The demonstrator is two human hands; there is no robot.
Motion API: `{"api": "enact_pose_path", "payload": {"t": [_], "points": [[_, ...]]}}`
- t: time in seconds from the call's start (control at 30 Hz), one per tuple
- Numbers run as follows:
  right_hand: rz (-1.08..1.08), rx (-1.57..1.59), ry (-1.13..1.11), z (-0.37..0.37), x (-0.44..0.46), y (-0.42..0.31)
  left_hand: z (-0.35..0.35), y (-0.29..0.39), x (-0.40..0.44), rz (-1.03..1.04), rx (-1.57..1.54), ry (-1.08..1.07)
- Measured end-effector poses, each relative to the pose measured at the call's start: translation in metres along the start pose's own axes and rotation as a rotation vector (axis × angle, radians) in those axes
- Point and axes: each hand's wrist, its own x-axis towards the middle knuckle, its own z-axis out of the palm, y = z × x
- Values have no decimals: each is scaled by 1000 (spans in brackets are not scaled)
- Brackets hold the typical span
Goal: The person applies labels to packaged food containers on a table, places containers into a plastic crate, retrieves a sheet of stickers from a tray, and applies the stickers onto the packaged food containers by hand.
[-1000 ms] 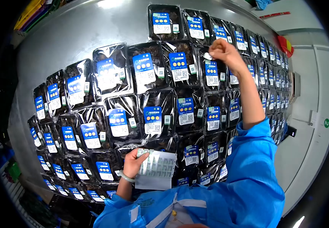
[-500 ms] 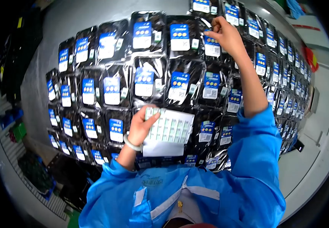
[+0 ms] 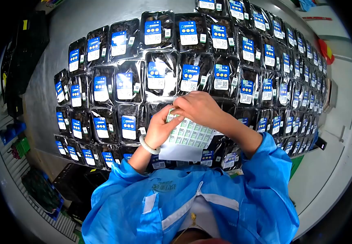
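Note:
A white sheet of small green-and-white stickers (image 3: 190, 133) is in my left hand (image 3: 159, 129), the thumb over its upper left part. My right hand (image 3: 202, 109) meets the left at the sheet's upper corner with its fingers pinched together. What lies between those fingertips is hidden. Beyond my hands is a film-wrapped black tray pack (image 3: 191, 77) with a blue-and-white label and a small sticker beside it. Another such pack (image 3: 219, 36) further off also carries a small sticker at its right side.
Rows of similar wrapped packs (image 3: 158, 32) cover much of the grey metal table (image 3: 42, 89), running on to the right. Dark crates (image 3: 72, 185) stand below the table's left front edge. A white floor strip (image 3: 338, 162) runs along the right.
My right hand has come back from a far pack to the sticker sheet, where it meets my left hand. The far pack it was touching is now uncovered. The view has shifted slightly.

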Motion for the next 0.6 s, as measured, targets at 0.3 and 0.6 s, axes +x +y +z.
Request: {"api": "enact_pose_path", "payload": {"t": [0.3, 0.6], "points": [[3, -35, 54, 28, 8, -15, -24, -4, -12, 15, -64, 4], [680, 341, 268, -2, 64, 36, -60, -9, -18, -173, -163, 130]]}}
